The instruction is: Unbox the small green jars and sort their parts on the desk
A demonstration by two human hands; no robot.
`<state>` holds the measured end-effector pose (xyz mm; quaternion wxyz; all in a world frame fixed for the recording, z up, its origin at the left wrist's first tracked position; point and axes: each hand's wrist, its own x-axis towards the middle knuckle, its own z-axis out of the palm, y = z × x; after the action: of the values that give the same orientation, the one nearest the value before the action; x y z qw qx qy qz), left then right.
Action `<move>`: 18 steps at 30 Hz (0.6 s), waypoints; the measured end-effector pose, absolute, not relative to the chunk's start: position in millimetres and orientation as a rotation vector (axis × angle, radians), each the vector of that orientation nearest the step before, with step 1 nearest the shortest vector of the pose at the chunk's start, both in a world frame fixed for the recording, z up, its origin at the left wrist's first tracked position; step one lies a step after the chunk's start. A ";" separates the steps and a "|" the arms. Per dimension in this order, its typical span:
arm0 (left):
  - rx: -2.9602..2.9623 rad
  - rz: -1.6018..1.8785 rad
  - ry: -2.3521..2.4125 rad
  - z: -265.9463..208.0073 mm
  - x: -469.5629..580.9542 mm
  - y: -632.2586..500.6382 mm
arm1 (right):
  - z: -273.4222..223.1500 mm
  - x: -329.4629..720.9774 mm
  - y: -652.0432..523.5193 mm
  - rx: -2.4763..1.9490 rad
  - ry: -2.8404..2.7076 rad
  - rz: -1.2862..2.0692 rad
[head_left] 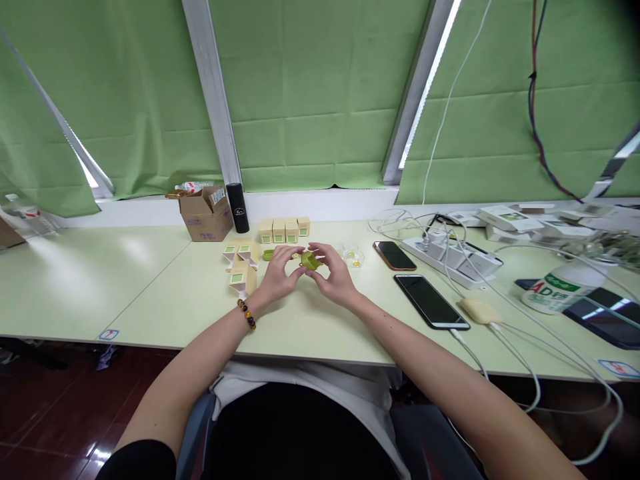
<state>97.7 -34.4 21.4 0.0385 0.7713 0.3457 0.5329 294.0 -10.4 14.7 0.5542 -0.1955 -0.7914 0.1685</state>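
Both hands hold a small green rounded case-like object above the table. My left hand grips its left side between thumb and fingers. My right hand has its fingertips on the right side. Whether it is one piece or has an open lid is too small to tell. A second green piece lies just behind my left hand. Beyond my right hand sits a clear plastic tray with small yellow bits. Several small cream cartons stand in a row at the back, and open cartons lie left of my left hand.
A cardboard box and a black cylinder stand at the back left. Two phones lie to the right, with a power strip, tangled white cables, a beige charger and a white bottle.
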 end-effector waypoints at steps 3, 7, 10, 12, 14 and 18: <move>2.432 1.617 1.040 21.5 97.6 -35.6 | 12.2 295.1 -6.5 -0.449 -1.909 0.271; 2.482 1.609 1.069 21.3 97.6 -35.3 | 13.1 296.3 -6.9 -0.432 -1.970 0.194; 2.441 1.618 1.098 21.1 96.9 -34.3 | 16.4 297.7 -10.1 -0.425 -1.963 0.199; 2.405 1.641 1.104 21.0 96.4 -34.2 | 18.0 298.4 -11.1 -0.428 -1.933 0.208; 2.391 1.661 1.097 20.7 96.4 -34.5 | 18.0 298.1 -10.6 -0.442 -1.892 0.218; 2.481 1.677 1.045 19.5 98.9 -35.5 | 14.0 296.3 -7.3 -0.470 -1.873 0.192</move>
<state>98.9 -35.5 19.5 -0.0150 0.7822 0.3294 0.5286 296.3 -7.3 14.0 0.5652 -0.1998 -0.7962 0.0818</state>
